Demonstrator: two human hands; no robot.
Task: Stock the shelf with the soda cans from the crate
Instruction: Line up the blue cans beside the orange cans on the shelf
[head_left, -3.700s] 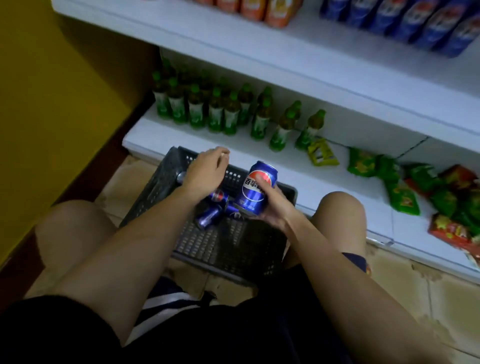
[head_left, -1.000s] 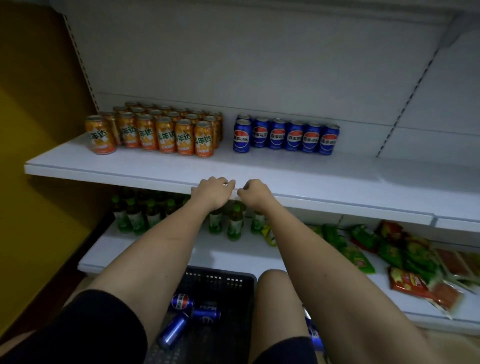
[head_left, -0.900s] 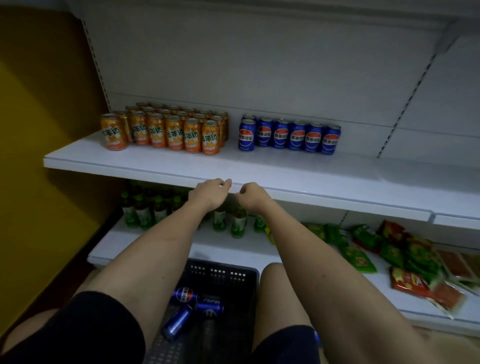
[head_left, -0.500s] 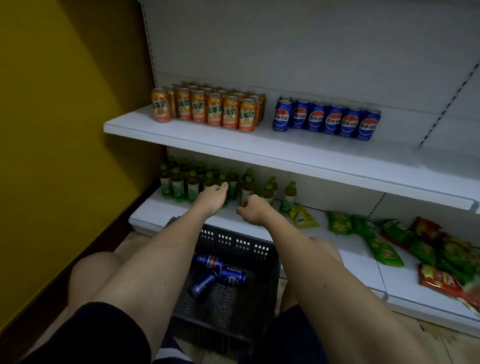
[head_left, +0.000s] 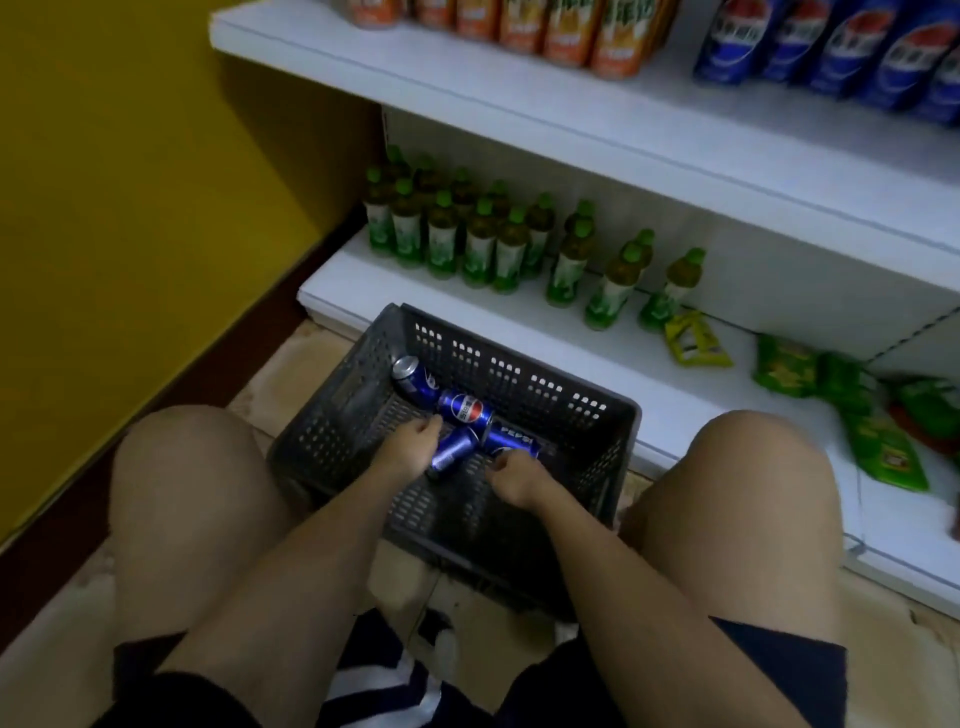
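A dark grey slotted crate (head_left: 519, 349) stands on the floor between my knees. Several blue soda cans lie on their sides inside it: one by the far left wall (head_left: 415, 381), one with a red-and-white logo (head_left: 466, 409), a slim one (head_left: 453, 448) and one with white lettering (head_left: 511, 440). My left hand (head_left: 408, 448) is down in the crate, its curled fingers against the slim can. My right hand (head_left: 511, 477) touches the near end of the lettered can. Whether either hand grips is unclear. The white upper shelf (head_left: 519, 106) holds a row of blue cans (head_left: 831, 47).
Orange cans (head_left: 566, 31) stand left of the blue ones on the upper shelf. Green-capped bottles (head_left: 483, 244) and snack packets (head_left: 883, 441) fill the bottom shelf behind the crate. A yellow wall (head_left: 130, 182) closes the left side. My knees (head_left: 182, 493) flank the crate.
Both hands came down from the upper shelf's edge, empty, into the crate and now touch cans. My view dropped from the shelf to the crate.
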